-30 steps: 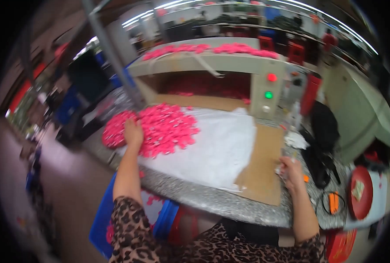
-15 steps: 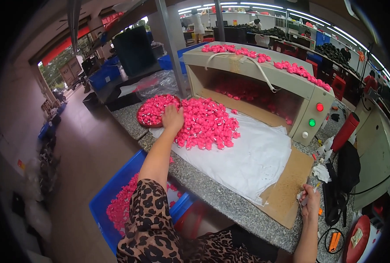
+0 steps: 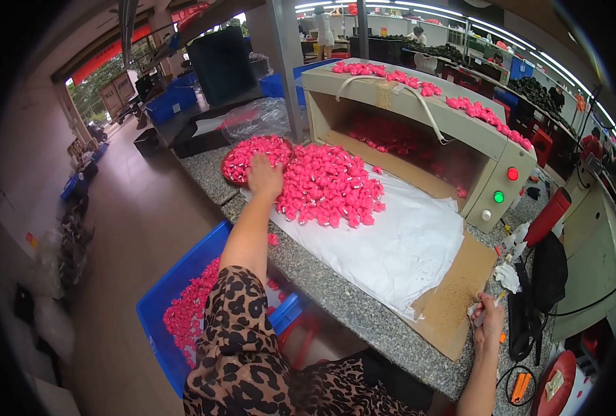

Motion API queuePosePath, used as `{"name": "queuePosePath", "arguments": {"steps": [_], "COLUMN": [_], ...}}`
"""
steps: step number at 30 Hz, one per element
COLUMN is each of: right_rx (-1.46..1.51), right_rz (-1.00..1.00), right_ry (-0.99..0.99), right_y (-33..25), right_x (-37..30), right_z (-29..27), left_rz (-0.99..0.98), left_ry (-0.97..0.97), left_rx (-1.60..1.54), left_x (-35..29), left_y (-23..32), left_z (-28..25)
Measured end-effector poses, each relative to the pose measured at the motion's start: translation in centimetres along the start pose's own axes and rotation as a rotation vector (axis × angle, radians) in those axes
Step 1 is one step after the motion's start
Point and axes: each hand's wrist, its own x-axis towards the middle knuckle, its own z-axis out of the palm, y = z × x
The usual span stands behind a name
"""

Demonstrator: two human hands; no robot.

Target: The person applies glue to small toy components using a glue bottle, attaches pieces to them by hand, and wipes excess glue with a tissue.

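My left hand [image 3: 264, 178] reaches over the right side of a round red basket [image 3: 226, 165] heaped with small pink pieces. Its fingers look stretched out over the pieces, their tips partly lost among them. Right beside it, a broad pile of the same pink soft-looking pieces with small white bits [image 3: 329, 182] lies on a white cloth [image 3: 391, 239]. My right hand [image 3: 489, 319] is closed around a small thin tool with a pale body and a yellowish end, above the granite bench edge by a brown cardboard sheet [image 3: 453, 298]; the tool's kind is unclear.
A beige box oven [image 3: 481, 182] with lit red and green buttons stands behind the pile, pink pieces inside and on top. Below the bench sits a blue bin [image 3: 157, 326] of pink pieces. A red bottle [image 3: 549, 216], black cables and a red dish [image 3: 559, 374] lie at right.
My left hand has shifted slightly left, farther over the basket, with its fingers more visible. The right hand keeps its hold on the thin tool. The whole view has shifted a little.
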Motion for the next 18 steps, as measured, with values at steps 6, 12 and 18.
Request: {"name": "queuePosePath", "arguments": {"steps": [6,12,18], "right_rx": [-0.008,-0.023,-0.009], "right_rz": [0.007,0.011,-0.005], "right_ry": [0.007,0.000,-0.003], "right_y": [-0.1,0.0,0.1], "right_x": [0.1,0.1,0.3], "right_z": [0.0,0.1,-0.1], "left_rz": [-0.020,0.195,0.313], "left_ry": [-0.239,-0.079,-0.119], "left_rx": [0.039,-0.188,-0.280], "left_x": [-0.9,-0.9,-4.4], "left_y": [-3.0,4.1,8.6], "left_z": [1.1,1.3,2.7]}}
